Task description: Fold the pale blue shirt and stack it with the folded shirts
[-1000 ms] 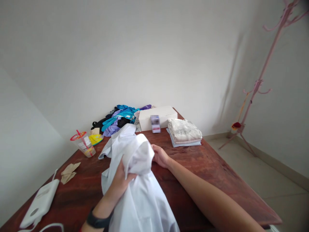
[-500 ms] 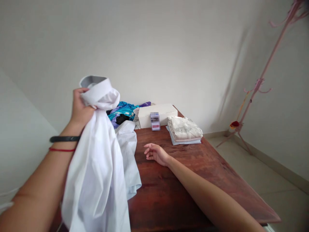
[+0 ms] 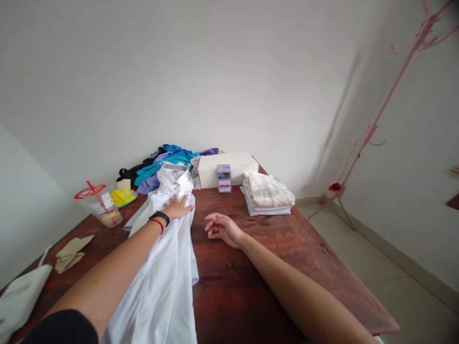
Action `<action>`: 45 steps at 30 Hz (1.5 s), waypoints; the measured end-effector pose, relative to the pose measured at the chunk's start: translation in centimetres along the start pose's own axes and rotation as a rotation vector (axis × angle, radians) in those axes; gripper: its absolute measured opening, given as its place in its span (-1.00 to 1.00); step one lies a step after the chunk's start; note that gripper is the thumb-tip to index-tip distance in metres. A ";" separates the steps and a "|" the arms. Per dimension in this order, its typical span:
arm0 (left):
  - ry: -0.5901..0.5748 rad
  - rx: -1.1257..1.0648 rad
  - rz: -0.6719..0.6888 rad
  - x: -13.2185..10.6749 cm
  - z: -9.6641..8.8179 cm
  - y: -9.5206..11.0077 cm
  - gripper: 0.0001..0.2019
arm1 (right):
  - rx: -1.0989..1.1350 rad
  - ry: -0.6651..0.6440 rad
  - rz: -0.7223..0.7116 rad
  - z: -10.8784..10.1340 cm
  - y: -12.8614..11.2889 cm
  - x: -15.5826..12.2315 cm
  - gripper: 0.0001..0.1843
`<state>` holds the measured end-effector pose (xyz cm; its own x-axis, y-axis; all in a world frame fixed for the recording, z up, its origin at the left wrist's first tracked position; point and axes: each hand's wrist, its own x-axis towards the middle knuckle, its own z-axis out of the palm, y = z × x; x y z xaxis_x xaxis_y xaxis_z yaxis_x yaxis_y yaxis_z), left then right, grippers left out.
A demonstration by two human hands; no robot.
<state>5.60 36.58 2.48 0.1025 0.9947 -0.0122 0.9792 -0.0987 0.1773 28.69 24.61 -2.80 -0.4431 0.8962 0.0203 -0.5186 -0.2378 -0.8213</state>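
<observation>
A white collared shirt [image 3: 168, 267] lies lengthwise on the brown wooden table [image 3: 247, 296], its collar toward the wall and its lower part running off the near edge of the view. My left hand [image 3: 176, 208] rests flat on the shirt just below the collar, fingers spread. Pale blue cloth shows at both sides from beneath the shirt. To the right of it, my right hand [image 3: 224, 230] hovers over or rests on the table, fingers loosely curled and apart, holding nothing.
A heap of blue, purple and black clothes [image 3: 168, 160] lies behind the collar. Beside it are a white box [image 3: 244, 165] and a folded clothes stack [image 3: 268, 193]. A plastic cup [image 3: 102, 206], crumpled napkin [image 3: 73, 253] and white device [image 3: 25, 296] occupy the left. A pink coat rack [image 3: 387, 100] stands right.
The shirt, held up by its collar in my left hand before, now lies on the table. My left hand has let go and flattened on it. My right hand has barely moved.
</observation>
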 end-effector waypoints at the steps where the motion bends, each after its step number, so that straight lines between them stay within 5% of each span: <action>1: -0.006 -0.031 0.008 0.0 0.2 0.1 -0.29 | -0.004 -0.001 0.000 0.0 0.0 0.0 -0.60; 6: -0.006 -0.210 0.158 -0.7 0.1 2.3 -0.36 | -0.007 -0.006 -0.007 0.1 0.1 0.0 -0.60; 12: -0.033 -0.443 0.463 -7.0 2.6 6.7 -0.58 | -0.022 0.021 -0.002 0.2 0.4 0.1 -0.60; 17: -0.047 -0.734 0.579 -10.3 3.9 6.5 -0.56 | -0.112 0.031 -0.010 0.2 0.8 0.2 -0.52; 38: 0.120 -0.704 0.673 -11.3 4.3 5.7 -0.67 | -0.342 0.074 -0.051 0.8 1.6 -0.3 -0.48; 42: 0.139 -0.865 0.558 -11.1 4.6 5.6 -0.59 | -0.418 0.003 -0.100 1.7 1.2 -1.0 -0.53; 45: 0.103 -1.030 0.429 -11.0 4.6 5.5 -0.42 | -0.530 -0.058 -0.171 2.8 1.3 -1.7 -0.38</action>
<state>10.65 24.95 -0.97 0.3347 0.8867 0.3188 0.2493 -0.4096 0.8775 26.73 21.78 -2.29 -0.4321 0.8800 0.1973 -0.1545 0.1433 -0.9775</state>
